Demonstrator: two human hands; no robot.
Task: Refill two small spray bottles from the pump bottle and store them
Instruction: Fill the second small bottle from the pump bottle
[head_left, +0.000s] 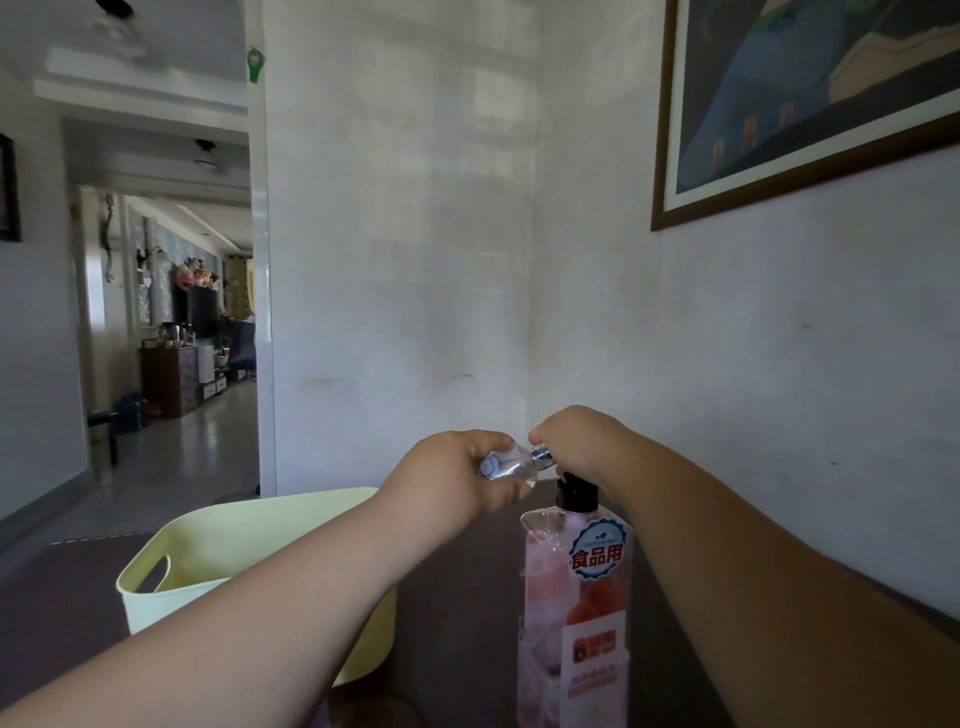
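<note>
My left hand (457, 478) grips a small clear spray bottle (506, 464), held tilted on its side with its silver neck (541, 456) pointing right. My right hand (582, 439) is curled over the top of the pump bottle (574, 597), fingers at the small bottle's neck. The pump bottle is tall and clear with pink liquid, a black collar (575, 493) and a red and blue label. Its pump head is hidden under my right hand. No second small spray bottle shows.
A pale yellow plastic basket (171, 561) with a handle slot stands on the dark table (457, 623), under my left forearm. White walls close in behind and to the right, with a framed picture (810, 98) up high. A hallway opens at the left.
</note>
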